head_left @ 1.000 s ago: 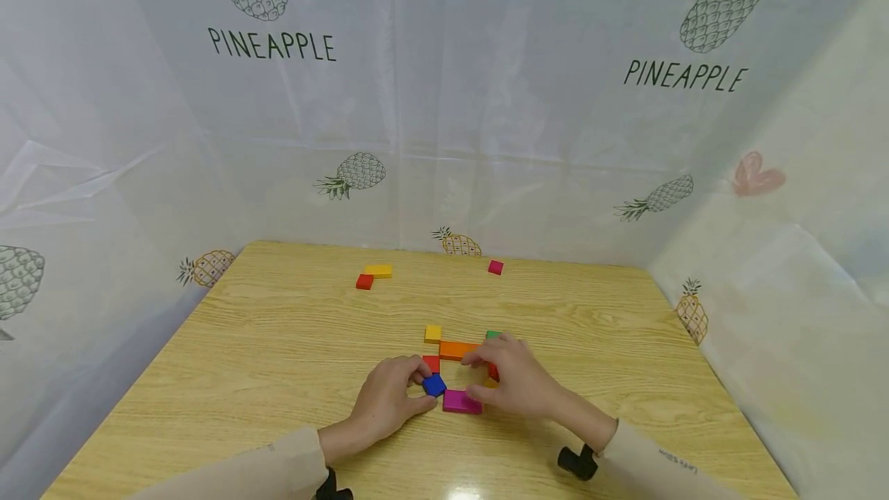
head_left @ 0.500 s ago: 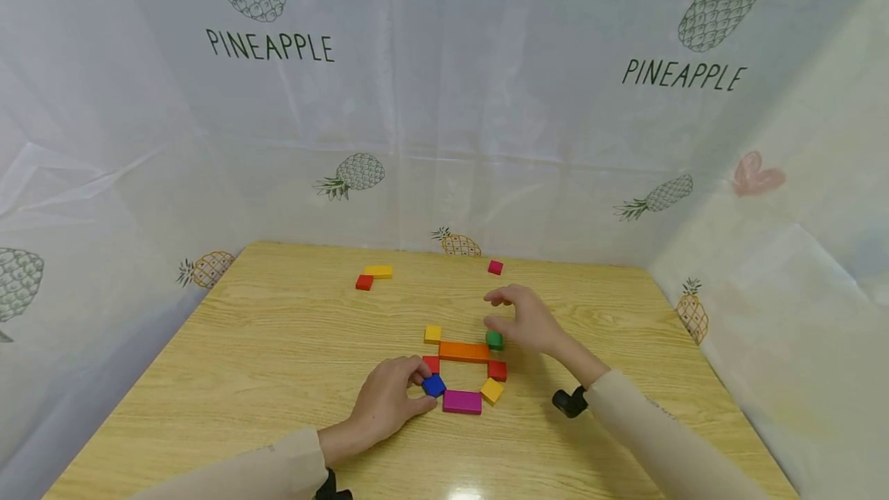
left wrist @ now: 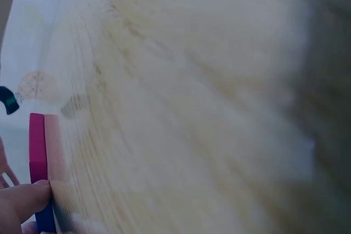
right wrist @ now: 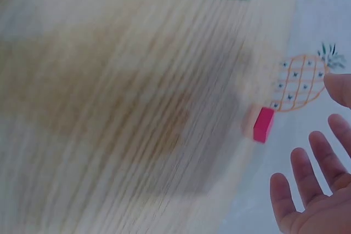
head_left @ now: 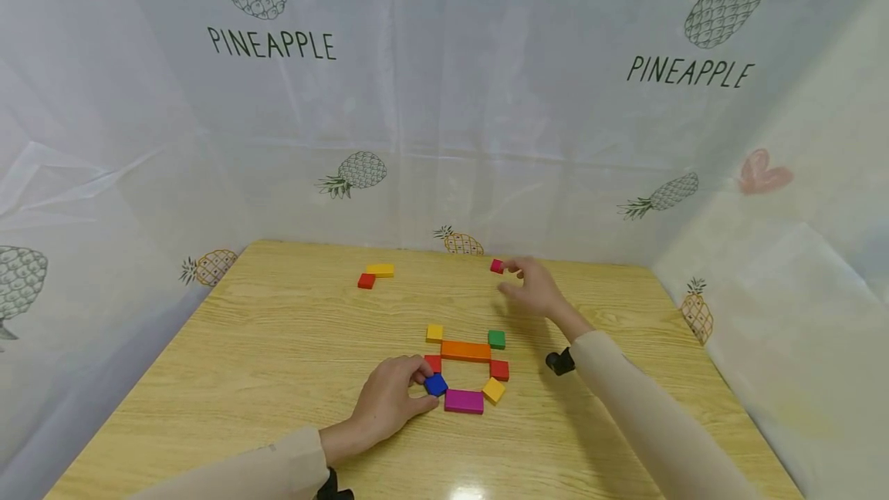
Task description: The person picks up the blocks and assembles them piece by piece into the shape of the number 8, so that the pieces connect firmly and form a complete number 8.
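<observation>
1. While the blue block (head_left: 436,385) is pinched by the left hand (head_left: 390,398), thumb on the near side and fingers on the far, it is seen lying flat and askew on the table (head_left: 299,330), at the left end of the purple block (head_left: 464,402).
2. Light and stiff, it would be judged; little force should be needed. By a hard squeeze it could be twisted, and purple or the left red block (head_left: 434,363) nudged.
3. Farther out, the right hand (head_left: 533,288) is held over the table, fingers apart, thumb well parted from them, nothing gripped.
4. Just beyond those fingertips, near the table's far edge, the pink block (head_left: 496,266) is found: small, hard-looking, probably light, unlikely to be broken. It would best be taken by two opposite sides; smooth faces could be lost if only a corner were caught.
5. Now for what is masked, nearest first: blue is cut off by the bottom edge of the left wrist view, and most of the left fingers are hidden there.
6. Left red is partly covered by fingers in the head view.
7. Pink's right edge is overlapped by the right index finger; whether it is touched cannot be told.
</observation>
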The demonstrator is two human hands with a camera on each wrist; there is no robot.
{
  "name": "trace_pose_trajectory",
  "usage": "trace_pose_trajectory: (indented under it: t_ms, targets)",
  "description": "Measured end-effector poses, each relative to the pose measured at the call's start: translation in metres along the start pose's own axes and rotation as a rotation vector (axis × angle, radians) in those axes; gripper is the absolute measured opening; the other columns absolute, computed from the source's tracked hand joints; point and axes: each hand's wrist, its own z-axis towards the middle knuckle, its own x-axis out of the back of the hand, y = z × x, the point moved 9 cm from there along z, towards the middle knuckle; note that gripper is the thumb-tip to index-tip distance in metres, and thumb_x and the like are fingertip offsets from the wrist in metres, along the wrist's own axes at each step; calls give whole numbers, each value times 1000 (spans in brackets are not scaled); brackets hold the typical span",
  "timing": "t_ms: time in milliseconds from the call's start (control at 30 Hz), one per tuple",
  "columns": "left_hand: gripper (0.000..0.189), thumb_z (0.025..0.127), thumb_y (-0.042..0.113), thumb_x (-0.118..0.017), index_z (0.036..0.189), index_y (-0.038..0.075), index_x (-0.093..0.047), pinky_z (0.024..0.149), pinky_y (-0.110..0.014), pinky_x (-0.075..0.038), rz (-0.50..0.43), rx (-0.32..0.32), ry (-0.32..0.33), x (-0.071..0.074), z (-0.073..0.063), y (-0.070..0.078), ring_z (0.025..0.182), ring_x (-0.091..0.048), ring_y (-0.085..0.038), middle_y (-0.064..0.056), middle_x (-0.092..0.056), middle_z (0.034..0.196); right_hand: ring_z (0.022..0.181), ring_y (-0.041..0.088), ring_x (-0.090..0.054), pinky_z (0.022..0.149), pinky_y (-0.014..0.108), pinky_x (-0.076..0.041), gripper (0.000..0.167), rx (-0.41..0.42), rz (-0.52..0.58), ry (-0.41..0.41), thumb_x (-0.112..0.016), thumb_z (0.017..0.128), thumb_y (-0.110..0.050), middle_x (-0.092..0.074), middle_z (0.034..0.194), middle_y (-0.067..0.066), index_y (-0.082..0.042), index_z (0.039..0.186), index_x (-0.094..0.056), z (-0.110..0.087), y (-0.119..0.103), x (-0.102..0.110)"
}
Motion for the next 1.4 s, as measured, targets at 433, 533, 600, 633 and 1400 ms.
trace_pose_trajectory:
  t_ms: [433,533,600,633,1400]
  targets:
    - [30,81,26,-95,99,19,-72,76,-29,-47,-1,4,1,1,-1,-2,85,-57,-11,10,-69,91,122,48,-56,104,60,-49,54,-126,4,-25,-71,102,-17,-52,139,31,4,149,-54,30,41,-14]
    - [30,81,26,-95,99,20,-72,75,-28,-47,3,7,1,2,-1,-3,85,-56,-11,10,-69,91,120,45,-56,105,58,-48,55,-136,-11,-30,-70,102,-18,-53,138,30,5,149,-53,36,49,-19]
    - [30,81,27,-95,99,20,-72,76,-29,-47,3,8,0,1,-1,-3,85,-56,-10,11,-69,91,121,44,-56,106,58,-48,54,-145,-20,-25,-70,101,-18,-54,138,30,5,148,-53,39,53,-21]
    - [30,81,27,-95,99,21,-72,76,-29,-47,2,8,-2,1,-1,-3,85,-57,-10,11,-69,91,122,44,-56,107,58,-48,54,-149,-21,-24,-69,101,-17,-54,138,30,5,148,-53,40,55,-22]
    - [30,82,27,-94,100,20,-72,75,-27,-46,11,4,2,1,1,-1,85,-57,-10,12,-69,91,135,47,-49,112,63,-40,58,-240,6,-44,-70,103,-29,-60,142,27,-4,153,-54,54,67,-31]
